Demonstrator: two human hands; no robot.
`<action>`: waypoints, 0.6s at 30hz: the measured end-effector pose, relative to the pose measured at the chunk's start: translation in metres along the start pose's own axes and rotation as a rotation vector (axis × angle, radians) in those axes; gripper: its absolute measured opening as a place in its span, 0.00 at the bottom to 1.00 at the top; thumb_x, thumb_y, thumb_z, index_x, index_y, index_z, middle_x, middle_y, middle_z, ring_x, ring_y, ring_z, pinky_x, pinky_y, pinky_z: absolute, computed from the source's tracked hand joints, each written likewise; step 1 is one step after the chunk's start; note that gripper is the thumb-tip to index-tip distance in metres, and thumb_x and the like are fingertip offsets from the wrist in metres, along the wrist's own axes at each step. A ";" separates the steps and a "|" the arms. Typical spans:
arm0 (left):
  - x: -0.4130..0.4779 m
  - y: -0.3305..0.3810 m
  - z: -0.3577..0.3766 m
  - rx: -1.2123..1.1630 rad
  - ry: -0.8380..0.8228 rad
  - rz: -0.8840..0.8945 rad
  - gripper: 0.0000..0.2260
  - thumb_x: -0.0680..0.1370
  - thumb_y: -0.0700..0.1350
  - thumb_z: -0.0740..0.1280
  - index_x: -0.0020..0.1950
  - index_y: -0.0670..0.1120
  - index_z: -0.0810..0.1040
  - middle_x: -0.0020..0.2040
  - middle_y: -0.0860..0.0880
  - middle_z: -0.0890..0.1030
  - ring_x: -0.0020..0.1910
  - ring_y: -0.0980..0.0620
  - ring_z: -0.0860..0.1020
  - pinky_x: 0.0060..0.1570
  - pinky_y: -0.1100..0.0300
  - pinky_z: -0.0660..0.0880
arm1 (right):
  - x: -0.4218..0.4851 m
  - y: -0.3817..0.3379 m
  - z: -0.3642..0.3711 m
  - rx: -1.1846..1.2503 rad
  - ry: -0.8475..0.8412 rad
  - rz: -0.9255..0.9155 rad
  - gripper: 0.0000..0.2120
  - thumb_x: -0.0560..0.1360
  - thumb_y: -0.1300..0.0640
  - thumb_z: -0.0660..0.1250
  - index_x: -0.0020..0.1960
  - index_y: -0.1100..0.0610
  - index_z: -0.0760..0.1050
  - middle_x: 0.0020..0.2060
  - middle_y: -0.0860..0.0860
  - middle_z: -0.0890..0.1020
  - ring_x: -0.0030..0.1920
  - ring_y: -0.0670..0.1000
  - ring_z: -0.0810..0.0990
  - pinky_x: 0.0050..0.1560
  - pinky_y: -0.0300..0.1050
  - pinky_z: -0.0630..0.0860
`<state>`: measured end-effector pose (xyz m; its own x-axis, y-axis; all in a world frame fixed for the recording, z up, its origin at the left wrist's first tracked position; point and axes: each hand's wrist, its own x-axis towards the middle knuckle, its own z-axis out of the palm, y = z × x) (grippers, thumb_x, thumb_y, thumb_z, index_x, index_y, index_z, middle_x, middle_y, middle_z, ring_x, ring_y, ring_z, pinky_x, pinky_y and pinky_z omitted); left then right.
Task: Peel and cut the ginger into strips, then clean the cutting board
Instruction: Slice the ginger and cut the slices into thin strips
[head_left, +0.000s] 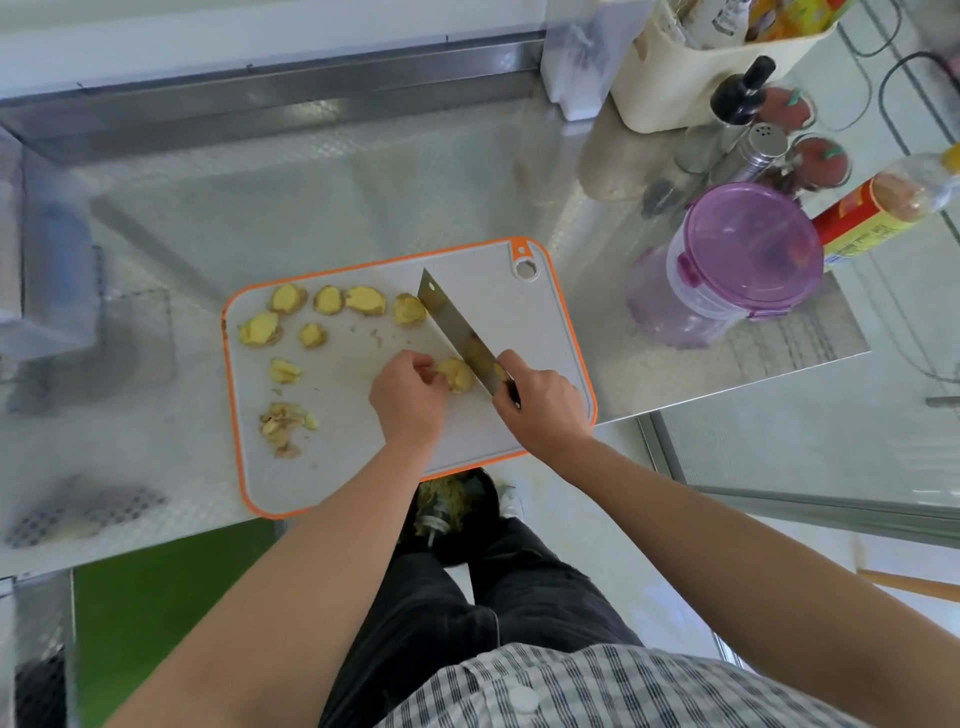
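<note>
Two hands: left hand (410, 392) fingers curled, pinching ginger piece (456, 374); right hand (540, 410) clenched around cleaver (457, 332) handle.

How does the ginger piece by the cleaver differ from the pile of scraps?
The ginger piece is one yellow chunk; the pile is many brownish scraps. The left hand holds the ginger piece beside the cleaver; the pile lies untouched. Both lie on the cutting board.

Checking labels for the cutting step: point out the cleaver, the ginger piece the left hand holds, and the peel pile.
cleaver (457, 327): head view, flat of the blade.
ginger piece (457, 375): head view, its yellow top beside the blade.
peel pile (280, 423): head view, middle of the heap.
</note>
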<state>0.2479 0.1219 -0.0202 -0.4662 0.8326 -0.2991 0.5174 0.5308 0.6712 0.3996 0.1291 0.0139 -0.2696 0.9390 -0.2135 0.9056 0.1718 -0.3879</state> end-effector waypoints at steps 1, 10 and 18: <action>0.000 0.000 0.001 -0.001 0.009 0.007 0.08 0.74 0.42 0.71 0.52 0.45 0.81 0.47 0.48 0.84 0.48 0.49 0.80 0.47 0.61 0.69 | -0.001 0.000 0.000 0.000 0.009 0.007 0.09 0.78 0.58 0.57 0.56 0.57 0.70 0.30 0.56 0.73 0.31 0.61 0.70 0.28 0.45 0.58; -0.002 -0.001 0.001 0.118 -0.064 0.172 0.19 0.69 0.52 0.75 0.56 0.46 0.77 0.46 0.48 0.78 0.44 0.50 0.76 0.44 0.61 0.67 | -0.001 0.003 0.002 0.015 0.026 0.034 0.07 0.77 0.58 0.57 0.54 0.57 0.69 0.30 0.56 0.73 0.31 0.61 0.70 0.28 0.44 0.59; -0.006 -0.001 0.000 0.257 -0.094 0.276 0.16 0.71 0.48 0.74 0.56 0.44 0.78 0.49 0.44 0.75 0.44 0.43 0.77 0.47 0.54 0.73 | -0.006 0.009 0.004 0.039 0.025 0.033 0.06 0.78 0.57 0.57 0.53 0.56 0.69 0.30 0.56 0.74 0.31 0.60 0.70 0.26 0.42 0.56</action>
<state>0.2500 0.1166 -0.0185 -0.2223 0.9542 -0.2000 0.7828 0.2970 0.5469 0.4078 0.1241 0.0082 -0.2309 0.9513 -0.2043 0.9003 0.1293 -0.4155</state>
